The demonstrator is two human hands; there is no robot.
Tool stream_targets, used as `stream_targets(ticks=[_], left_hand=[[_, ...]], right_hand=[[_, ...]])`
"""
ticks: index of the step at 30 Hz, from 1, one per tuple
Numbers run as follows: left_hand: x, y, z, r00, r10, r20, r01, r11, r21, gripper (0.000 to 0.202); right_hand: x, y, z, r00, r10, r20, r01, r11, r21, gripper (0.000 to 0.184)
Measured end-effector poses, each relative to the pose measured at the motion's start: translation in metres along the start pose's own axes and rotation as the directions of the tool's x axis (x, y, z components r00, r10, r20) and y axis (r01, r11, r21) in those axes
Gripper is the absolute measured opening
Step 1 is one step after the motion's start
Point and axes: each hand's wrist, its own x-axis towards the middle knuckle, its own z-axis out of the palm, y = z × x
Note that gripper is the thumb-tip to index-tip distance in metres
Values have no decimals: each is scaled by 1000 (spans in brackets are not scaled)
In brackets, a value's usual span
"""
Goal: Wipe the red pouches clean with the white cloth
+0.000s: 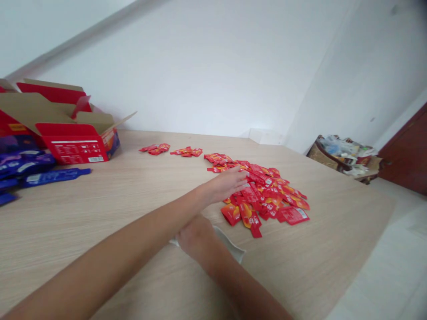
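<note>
I note the left hand (227, 184), outstretched, beside glossy red-and-orange packets (267, 193) heaped right; the right hand (196, 234), nearer, curls over a white, curved-edged object (233, 248). I cannot tell either grip. Far left stands an open red cardboard box (75, 144).

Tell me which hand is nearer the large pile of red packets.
Left. The left hand is at the pile, on its left side; the right hand sits back, nearer the camera.

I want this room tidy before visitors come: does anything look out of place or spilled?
Plastic bags seem heaped loosely on furniture beyond the table, looking like stray clutter. The red packets by the left hand overlap untidily, but I see no spill.
</note>
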Motion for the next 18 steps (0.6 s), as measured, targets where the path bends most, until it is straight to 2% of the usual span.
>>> stream_targets(ticks=[3,6,9,11,14,18], left_hand=[[-46,-11,-45,999,10,-50,-5,994,111,45],[-96,-12,-96,989,29,-144,9,967,256,52],[-139,-12,-141,961,96,-261,20,912,410,53],[-161,-17,-166,930,159,-331,33,861,507,53],[-185,-31,-189,892,250,-376,51,773,633,50],[-198,-52,-196,882,362,-303,13,622,783,42]], right_hand=[[1,-3,-2,997,66,51,-66,998,12,40],[-1,-5,-7,995,84,57,-83,996,-18,38],[-4,-6,-10,997,58,48,-56,998,-38,34],[-6,-6,-12,998,44,53,-42,998,-44,31],[-7,-5,-14,996,37,76,-35,999,-36,28],[-9,-7,-18,993,33,114,-32,999,-5,25]])
